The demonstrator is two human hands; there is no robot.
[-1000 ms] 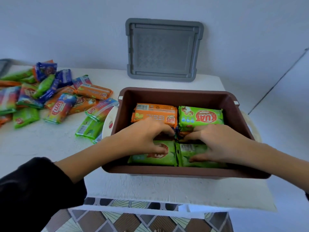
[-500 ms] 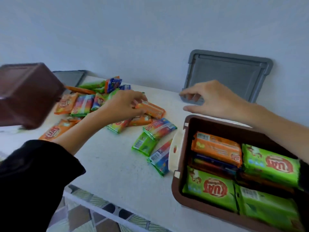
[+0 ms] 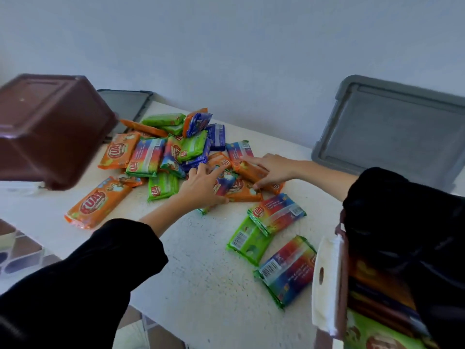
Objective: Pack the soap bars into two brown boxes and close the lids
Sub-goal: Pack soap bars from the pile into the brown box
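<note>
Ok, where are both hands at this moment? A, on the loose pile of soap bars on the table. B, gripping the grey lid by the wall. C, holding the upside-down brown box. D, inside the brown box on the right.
A: the left hand and the right hand both reach onto the pile of soap bars on the white table, well clear of the grey lid.

A white table with a speckled top fills the middle of the view and meets a plain, pale blue-grey wall at its far edge. Below the table's near edge, a floor of patterned brown and blue tiles shows.
</note>
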